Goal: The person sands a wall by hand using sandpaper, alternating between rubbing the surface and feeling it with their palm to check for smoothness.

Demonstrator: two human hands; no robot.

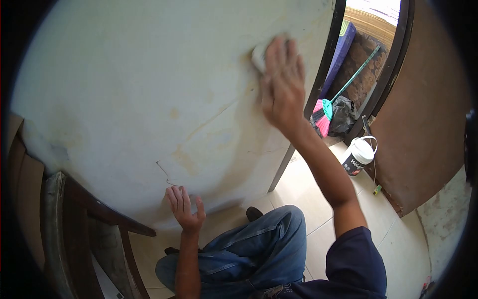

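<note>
My right hand is raised high against the pale wall, its fingers pressing a small whitish pad to the surface. Motion blurs the fingertips, and I cannot make out whether the pad is sandpaper, sponge or cloth. Lower down, my left hand rests its outstretched fingers on the wall, holding nothing. Just above those fingers runs a thin dark crack. Yellowish patches and a slanting filled line mark the wall between the two hands.
A dark wooden chair stands close on the left. To the right, a doorway holds a pink and green broom and a black plastic bag. A lidded white bucket sits on the tiled floor beside a brown door.
</note>
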